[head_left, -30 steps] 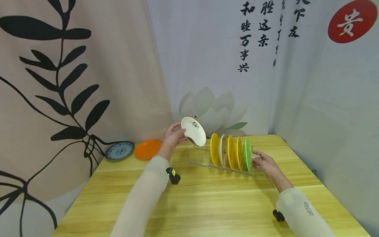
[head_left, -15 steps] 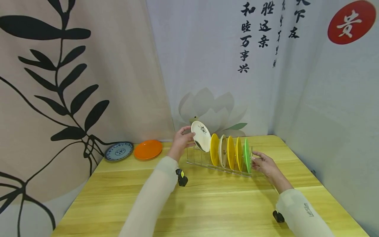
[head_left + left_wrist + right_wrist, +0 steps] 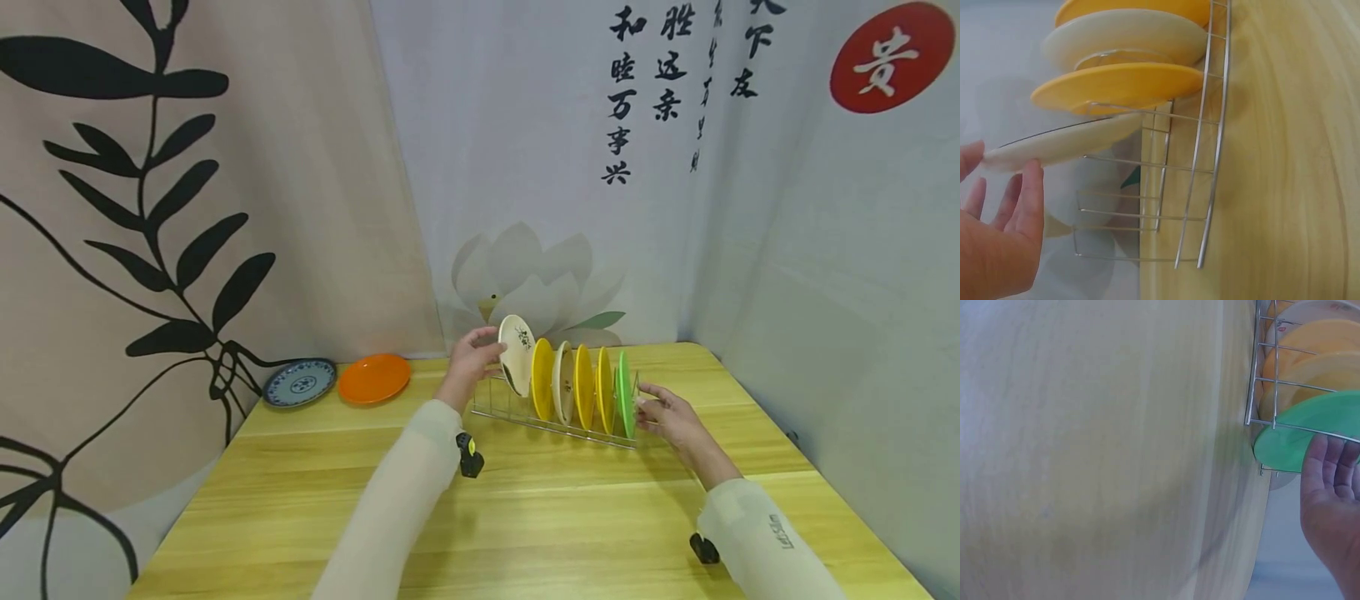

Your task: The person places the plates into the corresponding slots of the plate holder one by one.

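A white plate with a dark floral print [image 3: 516, 357] is pinched by its outer edge in my left hand [image 3: 471, 362]. It leans over the left slots of the wire plate rack [image 3: 555, 428], its lower edge down between the wires in the left wrist view [image 3: 1066, 142]. Just right of it stand a yellow plate [image 3: 542, 379], a cream plate [image 3: 562, 383], two more yellow plates [image 3: 583, 387] and a green plate [image 3: 624, 393]. My right hand [image 3: 671, 412] holds the rack's right end beside the green plate [image 3: 1291, 434], fingers curled at the end wire.
On the table's far left lie a blue-and-white patterned plate [image 3: 300, 383] and an orange plate [image 3: 373, 379]. The wooden table [image 3: 525, 517] reaches to printed curtains [image 3: 570, 167] at the back and sides. Several rack slots [image 3: 1129, 212] left of the white plate hold nothing.
My left hand has moved right and slightly down with the white plate, which now stands more upright within the rack, near the first yellow plate. The right hand has stayed at the rack's end.
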{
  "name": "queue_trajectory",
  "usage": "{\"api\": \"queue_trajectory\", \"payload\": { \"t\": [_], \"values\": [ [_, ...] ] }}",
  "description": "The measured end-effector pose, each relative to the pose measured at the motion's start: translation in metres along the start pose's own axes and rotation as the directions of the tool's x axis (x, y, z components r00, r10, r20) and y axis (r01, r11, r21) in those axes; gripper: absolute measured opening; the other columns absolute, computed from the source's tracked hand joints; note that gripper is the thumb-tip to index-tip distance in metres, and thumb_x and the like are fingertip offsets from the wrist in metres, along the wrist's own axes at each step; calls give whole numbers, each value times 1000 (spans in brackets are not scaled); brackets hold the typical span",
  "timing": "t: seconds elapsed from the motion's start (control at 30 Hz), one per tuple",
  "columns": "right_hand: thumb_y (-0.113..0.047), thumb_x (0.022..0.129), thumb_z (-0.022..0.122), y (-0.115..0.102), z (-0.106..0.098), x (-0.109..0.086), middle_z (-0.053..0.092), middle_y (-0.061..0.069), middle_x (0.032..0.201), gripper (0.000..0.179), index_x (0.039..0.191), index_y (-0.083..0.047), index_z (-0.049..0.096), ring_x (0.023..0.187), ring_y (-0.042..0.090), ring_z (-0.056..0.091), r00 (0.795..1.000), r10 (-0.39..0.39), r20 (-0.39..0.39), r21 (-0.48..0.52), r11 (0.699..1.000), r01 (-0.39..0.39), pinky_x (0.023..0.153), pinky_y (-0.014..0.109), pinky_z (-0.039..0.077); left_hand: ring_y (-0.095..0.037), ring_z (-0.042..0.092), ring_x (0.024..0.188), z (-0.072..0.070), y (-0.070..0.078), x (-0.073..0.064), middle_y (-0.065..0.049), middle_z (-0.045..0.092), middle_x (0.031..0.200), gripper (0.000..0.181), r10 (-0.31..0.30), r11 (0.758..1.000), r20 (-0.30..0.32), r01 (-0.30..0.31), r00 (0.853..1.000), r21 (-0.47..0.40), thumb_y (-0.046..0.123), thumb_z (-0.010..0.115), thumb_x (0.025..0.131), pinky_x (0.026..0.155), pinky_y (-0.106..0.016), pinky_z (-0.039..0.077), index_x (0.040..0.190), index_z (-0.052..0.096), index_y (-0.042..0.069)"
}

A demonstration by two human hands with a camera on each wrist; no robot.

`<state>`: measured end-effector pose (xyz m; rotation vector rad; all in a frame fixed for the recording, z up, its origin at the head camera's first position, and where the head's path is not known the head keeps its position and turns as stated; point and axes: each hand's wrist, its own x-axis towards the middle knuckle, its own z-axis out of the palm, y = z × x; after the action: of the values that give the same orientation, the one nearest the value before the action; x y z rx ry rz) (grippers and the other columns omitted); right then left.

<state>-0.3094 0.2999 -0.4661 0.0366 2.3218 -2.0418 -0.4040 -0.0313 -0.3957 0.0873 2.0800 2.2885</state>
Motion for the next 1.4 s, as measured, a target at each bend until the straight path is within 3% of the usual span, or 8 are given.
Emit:
{"api": "queue_trajectory", "payload": {
  "t": [0.2,0.37,0.6,0.8,0.97,1.1,1.3,1.4],
  "values": [
    [-20,108,43,1,1,-2,49,14,115,58,154,5,20,105,24,53,1000,8,-4,-10,1000,-8,102,45,48,-35,62,107,1,-4,-3,-15,64,120,41,-13,1000,-30,13,999,-5,7,69,90,86,-44,57,130,60,6],
    [-22,107,45,-1,1,-2,51,15,114,59,155,3,20,103,25,55,1000,11,-3,-9,1000,-11,101,45,48,-31,63,104,-9,-4,-3,-18,64,121,46,-11,1000,-44,10,999,-22,6,68,91,93,-48,54,135,55,3],
    [-22,107,45,0,-2,-1,48,17,117,60,154,5,18,105,24,53,1000,-1,13,-5,1000,1,102,43,48,-32,61,106,-40,-6,-5,-22,59,128,45,-44,997,-95,38,995,-67,8,66,94,100,-51,49,137,52,4],
    [-22,107,45,1,-4,0,46,20,121,60,154,5,19,106,24,53,1000,-11,11,-5,1000,11,103,45,47,-32,58,109,-77,-13,-3,-19,53,135,50,-80,992,-184,61,980,-107,11,63,96,100,-46,49,143,46,3],
    [-21,107,45,1,-4,1,47,20,120,60,154,5,19,107,26,53,1000,-8,14,-4,1000,8,102,44,47,-24,60,99,-117,-26,-4,-16,53,133,51,-111,985,-296,65,949,-159,16,63,97,101,-44,49,143,44,4],
    [-19,107,44,1,-3,2,50,18,117,58,154,5,20,104,22,55,1000,-9,7,9,1000,9,101,43,49,-27,57,105,-145,-35,-8,-12,50,128,54,-142,974,-366,64,920,-219,16,60,99,104,-45,46,147,38,3],
    [-18,108,43,2,-5,2,48,19,119,58,154,6,18,106,23,54,1000,-8,13,12,1000,8,102,43,48,-29,56,106,-179,-49,-17,-10,51,121,55,-188,963,-504,58,843,-262,18,63,98,101,-41,48,145,40,3],
    [-20,107,44,2,-5,3,49,20,119,59,154,5,19,106,24,54,1000,-9,11,12,1000,9,102,44,48,-24,59,96,-192,-56,-22,-7,52,112,58,-183,965,-546,44,818,-258,17,64,96,95,-36,53,147,40,2]
  ]
}}
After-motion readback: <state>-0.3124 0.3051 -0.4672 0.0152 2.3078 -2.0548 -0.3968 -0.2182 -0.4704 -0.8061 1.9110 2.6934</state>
